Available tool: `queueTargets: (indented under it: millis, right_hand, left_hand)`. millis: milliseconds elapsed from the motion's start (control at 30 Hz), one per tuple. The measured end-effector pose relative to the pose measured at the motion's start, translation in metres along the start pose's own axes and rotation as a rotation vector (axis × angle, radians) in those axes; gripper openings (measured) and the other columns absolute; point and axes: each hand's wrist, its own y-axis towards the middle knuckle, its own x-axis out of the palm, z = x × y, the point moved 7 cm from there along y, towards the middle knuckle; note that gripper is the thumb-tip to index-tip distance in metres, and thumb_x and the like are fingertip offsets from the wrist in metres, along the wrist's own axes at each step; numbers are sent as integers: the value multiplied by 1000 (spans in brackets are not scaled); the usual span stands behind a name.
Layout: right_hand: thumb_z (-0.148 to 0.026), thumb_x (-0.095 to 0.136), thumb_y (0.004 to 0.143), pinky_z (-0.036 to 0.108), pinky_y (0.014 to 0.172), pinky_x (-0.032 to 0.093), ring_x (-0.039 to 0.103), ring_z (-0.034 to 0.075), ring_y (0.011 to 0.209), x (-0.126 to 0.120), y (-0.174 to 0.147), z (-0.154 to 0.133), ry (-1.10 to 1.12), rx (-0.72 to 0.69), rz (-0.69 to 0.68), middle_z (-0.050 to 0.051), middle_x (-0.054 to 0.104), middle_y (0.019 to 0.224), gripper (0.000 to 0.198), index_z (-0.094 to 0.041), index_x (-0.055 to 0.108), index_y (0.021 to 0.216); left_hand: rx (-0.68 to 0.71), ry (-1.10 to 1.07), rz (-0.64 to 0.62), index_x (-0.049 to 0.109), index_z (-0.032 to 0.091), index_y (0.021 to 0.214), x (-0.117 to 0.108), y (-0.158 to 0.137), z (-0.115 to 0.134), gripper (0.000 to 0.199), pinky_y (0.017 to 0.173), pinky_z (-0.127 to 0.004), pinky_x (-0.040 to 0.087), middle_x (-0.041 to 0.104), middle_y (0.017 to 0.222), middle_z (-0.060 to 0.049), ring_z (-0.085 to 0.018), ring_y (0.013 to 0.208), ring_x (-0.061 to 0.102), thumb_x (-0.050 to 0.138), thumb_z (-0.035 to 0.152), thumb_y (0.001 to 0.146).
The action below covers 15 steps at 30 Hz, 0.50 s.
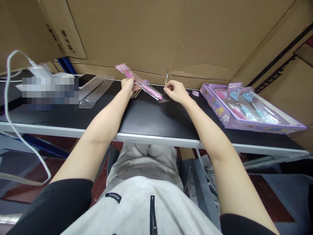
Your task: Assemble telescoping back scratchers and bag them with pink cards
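My left hand is closed on a pink back scratcher sealed in a clear plastic sleeve with a pink header. It is held aslant above the black tabletop, its header end up to the left. My right hand is just right of the sleeve's lower end, thumb and fingers pinched together. A thin white strip stands up from those fingertips. Behind the left hand lie back scratchers with metal rods and a purple claw, partly hidden by the hand and sleeve.
A purple display box at the right holds several bagged pink and blue back scratchers. To the left lie clear plastic sleeves, a phone and a white cable hanging over the edge. Cardboard walls the back.
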Motion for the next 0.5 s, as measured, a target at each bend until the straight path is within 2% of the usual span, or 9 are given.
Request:
queueTargets:
  millis: [67, 133, 233, 300, 400, 500]
  right_hand:
    - [-48, 68, 97, 46, 99, 57, 71, 29, 100, 1, 1, -1, 18, -29, 23, 14, 78, 113, 40, -18, 79, 121]
    - [-54, 71, 97, 50, 105, 58, 73, 30, 106, 8, 0, -3, 39, -28, -19, 18, 76, 131, 56, -16, 75, 138]
    - [-55, 76, 95, 51, 109, 58, 74, 32, 115, 20, -4, -7, 74, 7, -104, 20, 73, 142, 73, -15, 67, 156]
    - [-48, 78, 94, 50, 110, 58, 75, 31, 114, 26, -6, -9, 101, 28, -139, 18, 77, 135, 75, -15, 64, 160]
    - [-37, 78, 95, 46, 106, 60, 76, 26, 103, 30, -5, -7, 152, 57, -167, 12, 81, 116, 70, -14, 65, 159]
    - [-29, 77, 96, 41, 101, 60, 76, 23, 94, 20, 2, -5, 167, 66, -141, 8, 80, 102, 59, -12, 71, 153]
  left_hand:
    - [61, 47, -5, 68, 20, 111, 4, -1, 1, 24, 88, -33, 72, 76, 76, -5, -25, 87, 85, 82, 26, 92]
    - [102, 99, -22, 68, 18, 108, 11, -5, 0, 20, 87, -35, 72, 76, 75, -6, -26, 86, 85, 80, 25, 95]
    - [103, 145, -83, 67, 17, 105, 25, -17, -4, 13, 87, -34, 72, 74, 71, -6, -24, 83, 84, 76, 23, 98]
    - [99, 158, -112, 66, 16, 101, 32, -26, -4, 6, 87, -32, 72, 72, 69, -4, -22, 81, 84, 71, 21, 102]
    - [96, 159, -123, 65, 16, 100, 39, -38, -3, 6, 88, -29, 70, 72, 70, -4, -21, 81, 84, 67, 20, 105]
    - [90, 164, -153, 65, 16, 104, 43, -44, -1, 13, 86, -28, 69, 78, 80, -7, -22, 87, 85, 71, 28, 104]
